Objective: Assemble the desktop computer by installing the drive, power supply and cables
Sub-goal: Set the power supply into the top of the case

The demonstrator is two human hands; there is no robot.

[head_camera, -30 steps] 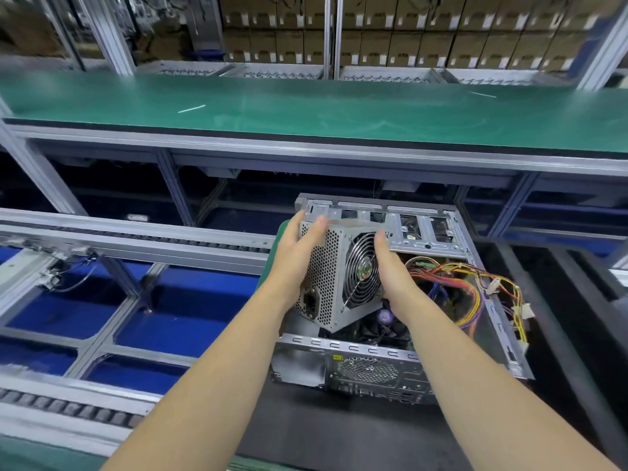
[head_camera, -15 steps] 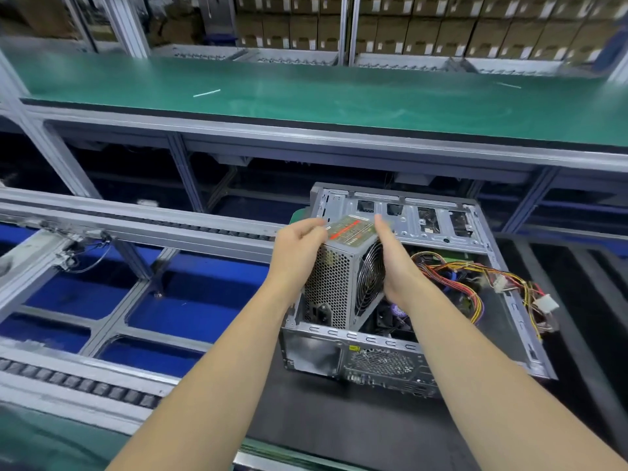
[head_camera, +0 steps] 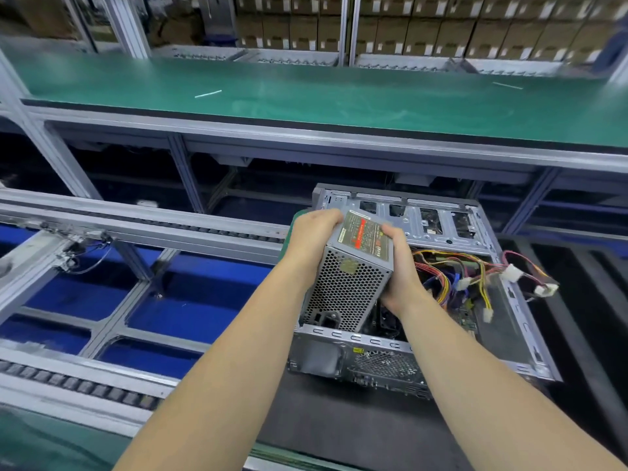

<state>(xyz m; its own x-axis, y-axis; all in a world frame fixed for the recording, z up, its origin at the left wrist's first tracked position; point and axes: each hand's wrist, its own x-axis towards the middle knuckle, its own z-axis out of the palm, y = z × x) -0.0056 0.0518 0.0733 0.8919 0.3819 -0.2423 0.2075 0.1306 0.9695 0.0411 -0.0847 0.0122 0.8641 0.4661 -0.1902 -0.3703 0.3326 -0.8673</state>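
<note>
An open grey computer case lies on its side on a black mat. Over its near-left corner I hold a grey power supply, tilted, with its perforated side toward me and its red-striped label on top. My left hand grips its left top edge; my right hand grips its right side, where the fan face is now turned away. A bundle of red, yellow and orange cables with white connectors spills from it across the case's inside and over the right wall. The drive cage spans the far end.
A roller conveyor frame with blue trays beneath runs to the left. A long green bench crosses behind the case, with stacked cardboard boxes beyond. The black mat extends in front of and right of the case.
Both hands have rotated the power supply: its fan face turned away to the right, the labelled side came up, and its lower end sank toward the case's near-left corner.
</note>
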